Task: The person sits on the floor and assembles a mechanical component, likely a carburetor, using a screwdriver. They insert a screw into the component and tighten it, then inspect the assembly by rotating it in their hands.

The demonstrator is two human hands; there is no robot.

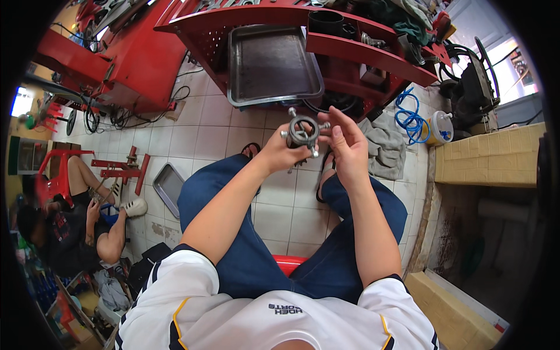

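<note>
A ring-shaped metal part with several bolts sticking out round its rim is held up over the floor between my knees. My left hand grips it from the left, fingers wrapped behind and below it. Close by its right side is my right hand, thumb and fingers apart round the end of one bolt. Whether a fingertip touches that bolt I cannot tell. The back of the part and my left fingertips are hidden.
Ahead, a metal tray rests against a red tool cart. A grey cloth, blue hose and white bucket lie to the right. To the left are a smaller tray, a red stand and a seated person.
</note>
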